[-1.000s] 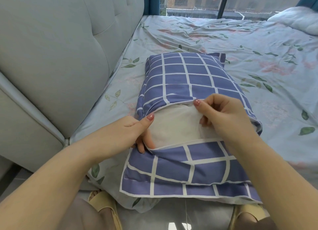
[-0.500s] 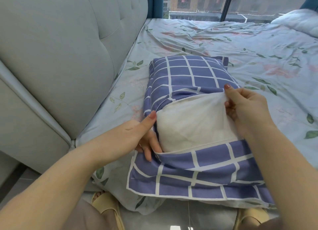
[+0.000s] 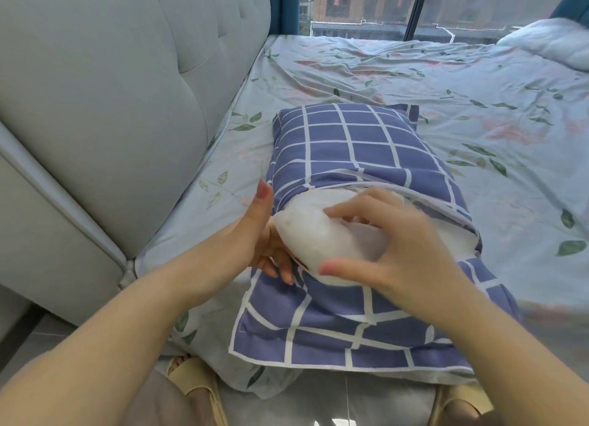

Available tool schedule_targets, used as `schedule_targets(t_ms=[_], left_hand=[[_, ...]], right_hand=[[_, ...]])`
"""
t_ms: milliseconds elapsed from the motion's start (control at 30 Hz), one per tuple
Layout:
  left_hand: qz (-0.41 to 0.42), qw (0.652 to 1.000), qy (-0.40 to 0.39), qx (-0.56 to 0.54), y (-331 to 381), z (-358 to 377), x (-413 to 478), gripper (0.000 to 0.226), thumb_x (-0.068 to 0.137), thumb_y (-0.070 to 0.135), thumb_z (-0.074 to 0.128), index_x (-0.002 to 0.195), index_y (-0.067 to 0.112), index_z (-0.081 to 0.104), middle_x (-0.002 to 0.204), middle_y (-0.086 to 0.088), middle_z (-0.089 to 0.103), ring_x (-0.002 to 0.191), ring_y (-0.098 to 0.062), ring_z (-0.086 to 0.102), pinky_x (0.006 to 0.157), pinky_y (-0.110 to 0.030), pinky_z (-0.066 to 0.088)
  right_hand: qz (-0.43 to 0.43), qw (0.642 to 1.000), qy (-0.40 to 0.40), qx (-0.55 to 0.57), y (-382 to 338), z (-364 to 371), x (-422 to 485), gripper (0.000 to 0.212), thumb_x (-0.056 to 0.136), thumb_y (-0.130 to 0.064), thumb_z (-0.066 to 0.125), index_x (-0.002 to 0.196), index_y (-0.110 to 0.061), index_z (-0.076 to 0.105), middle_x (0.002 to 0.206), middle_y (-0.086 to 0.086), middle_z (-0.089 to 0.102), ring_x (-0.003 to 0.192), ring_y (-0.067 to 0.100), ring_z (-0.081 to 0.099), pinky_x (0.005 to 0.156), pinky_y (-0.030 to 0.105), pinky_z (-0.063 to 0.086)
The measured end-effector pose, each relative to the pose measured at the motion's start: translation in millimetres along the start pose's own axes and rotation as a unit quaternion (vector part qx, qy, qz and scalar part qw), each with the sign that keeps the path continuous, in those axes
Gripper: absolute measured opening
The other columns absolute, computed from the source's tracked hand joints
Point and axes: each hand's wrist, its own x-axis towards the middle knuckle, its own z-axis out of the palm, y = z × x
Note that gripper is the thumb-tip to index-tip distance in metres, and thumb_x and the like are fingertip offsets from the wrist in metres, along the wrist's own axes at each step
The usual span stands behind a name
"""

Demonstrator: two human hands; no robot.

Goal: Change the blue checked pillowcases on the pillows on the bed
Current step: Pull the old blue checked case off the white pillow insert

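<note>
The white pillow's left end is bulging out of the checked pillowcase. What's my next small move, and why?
Probably draw the pillow toward you and out. Its left end already bulges free of the pillowcase, and the right hand grips that bulge, while the rest lies inside. The left hand, at the opening's edge, could pin the pillowcase down.

left: grey tufted headboard (image 3: 127,106) | centre: bed (image 3: 223,157) under a rumpled pale sheet (image 3: 462,84), leaf and flower print | far: dark-framed window (image 3: 366,7), daylight, buildings outside | far left of the window: teal curtain (image 3: 288,7) | bottom: glossy grey floor (image 3: 318,406)
</note>
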Motion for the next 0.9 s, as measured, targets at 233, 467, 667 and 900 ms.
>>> schedule_targets(t_ms=[233,467,667,900], left_hand=[[0.005,0.999,-0.031,0.042,-11.7,-5.3,4.8,0.12,0.033,0.111,0.021,0.089,0.022,0.079,0.085,-0.012,0.075,0.067,-0.018,0.069,0.072,-0.025,0.047],[-0.112,0.983,-0.105,0.101,-29.9,-4.0,18.8,0.098,0.087,0.077,0.002,0.07,0.02,0.08,0.089,-0.005,0.077,0.084,-0.023,0.073,0.083,-0.022,0.052],[-0.175,0.971,-0.093,0.137,-41.9,2.6,23.9,0.098,0.065,0.098,0.021,0.08,0.023,0.081,0.09,-0.005,0.077,0.091,-0.017,0.071,0.104,-0.045,0.044],[-0.017,0.96,-0.069,0.27,-3.9,31.4,-2.5,0.093,0.085,0.082,0.009,0.092,0.021,0.08,0.09,0.001,0.076,0.08,-0.011,0.068,0.094,-0.029,0.047]], right_hand=[[0.074,0.993,-0.011,0.087,3.4,15.0,8.2,0.024,0.074,-0.036,0.081,0.07,-0.02,0.065,0.066,-0.006,0.059,0.064,0.009,0.052,0.06,0.023,0.041],[0.205,0.94,0.051,0.267,13.0,7.9,17.8,0.046,0.077,-0.032,0.081,0.071,0.007,0.057,0.068,0.022,0.051,0.064,0.019,0.044,0.063,0.033,0.035],[0.326,0.85,0.137,0.392,24.5,-15.8,34.4,0.027,0.064,-0.036,0.081,0.058,-0.017,0.065,0.068,0.006,0.065,0.063,0.019,0.059,0.059,0.029,0.049],[0.329,0.851,0.137,0.385,23.6,-9.8,33.5,0.027,0.065,-0.037,0.081,0.061,-0.015,0.067,0.067,0.004,0.067,0.06,0.016,0.061,0.056,0.028,0.052]])
